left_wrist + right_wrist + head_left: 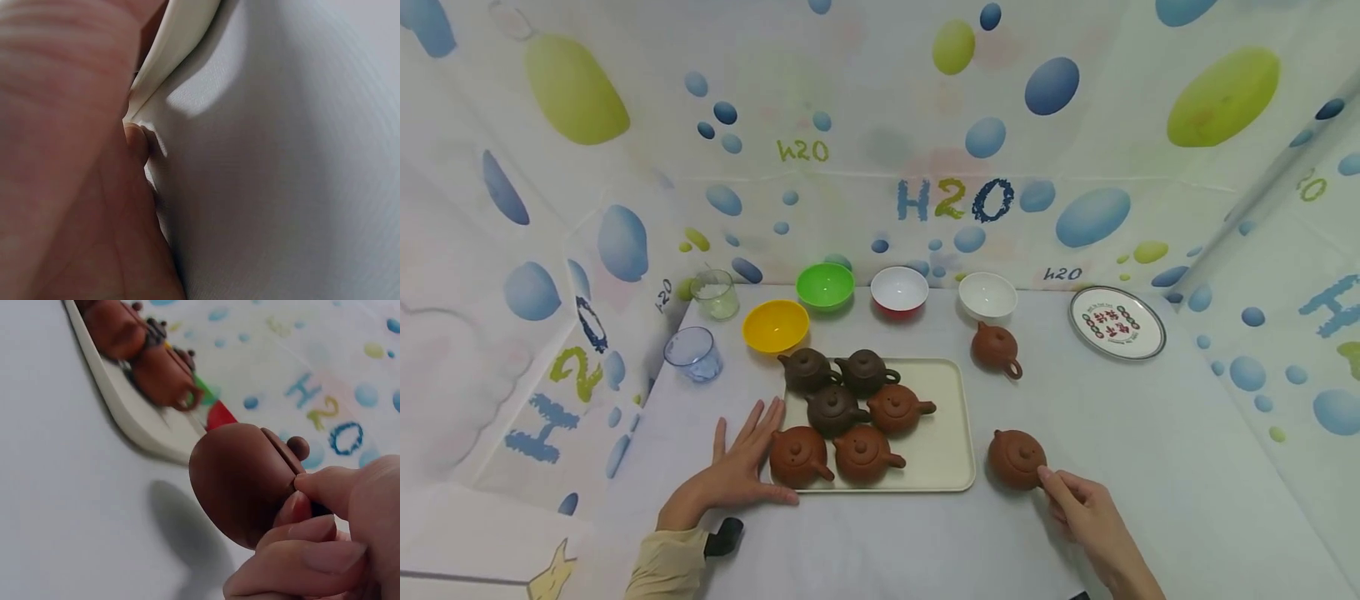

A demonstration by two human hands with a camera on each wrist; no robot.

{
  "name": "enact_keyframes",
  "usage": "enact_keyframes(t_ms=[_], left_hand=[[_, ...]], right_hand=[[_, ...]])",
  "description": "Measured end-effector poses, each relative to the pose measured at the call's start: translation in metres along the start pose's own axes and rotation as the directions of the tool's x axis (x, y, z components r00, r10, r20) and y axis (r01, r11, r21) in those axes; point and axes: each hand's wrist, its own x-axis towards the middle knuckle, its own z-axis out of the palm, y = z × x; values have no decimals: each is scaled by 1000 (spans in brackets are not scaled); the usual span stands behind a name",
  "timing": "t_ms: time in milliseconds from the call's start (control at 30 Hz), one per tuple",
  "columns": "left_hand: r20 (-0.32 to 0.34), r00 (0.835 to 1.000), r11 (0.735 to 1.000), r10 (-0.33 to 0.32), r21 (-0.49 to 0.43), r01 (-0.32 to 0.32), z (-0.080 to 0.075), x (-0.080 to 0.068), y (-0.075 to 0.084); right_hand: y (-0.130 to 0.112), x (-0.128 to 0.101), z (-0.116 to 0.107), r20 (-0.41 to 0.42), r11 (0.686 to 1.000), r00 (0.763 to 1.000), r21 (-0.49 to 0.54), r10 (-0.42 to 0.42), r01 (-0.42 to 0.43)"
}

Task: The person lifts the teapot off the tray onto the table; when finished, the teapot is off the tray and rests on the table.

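So we had six teapots on the tray (951,467); our right hand (1093,517) pinched a seventh teapot (1017,458) lower right of it, our left hand (737,471) spread flat at its left edge, and another teapot (996,348) waited behind.

Four bowls (825,286), two cups (693,353), perhaps a printed plate (1117,322) behind.

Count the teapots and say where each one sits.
8. Six on the tray: two at the back, two mid, two in front. One near the white bowl. One right of the tray, in the right hand.
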Motion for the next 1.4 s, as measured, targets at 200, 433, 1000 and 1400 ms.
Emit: enact_keyframes(t_ms=[200, 433, 1000, 1400], left_hand=[[-5, 1000, 1000, 3, -4, -3, -2, -3, 2], [-37, 998, 998, 53, -35, -54, 0, -6, 4], [-23, 998, 997, 53, -54, -54, -1, -5, 5], [-12, 999, 998, 45, -34, -46, -5, -4, 9]], right_hand=[[-1, 8, -19, -57, 1000, 998, -12, -17, 16], [-14, 51, -48, -149, 996, 988, -86, -29, 16], [-70, 163, -44, -290, 999, 957, -32, 27, -38], [-71, 175, -30, -267, 994, 962, -67, 60, -81]])
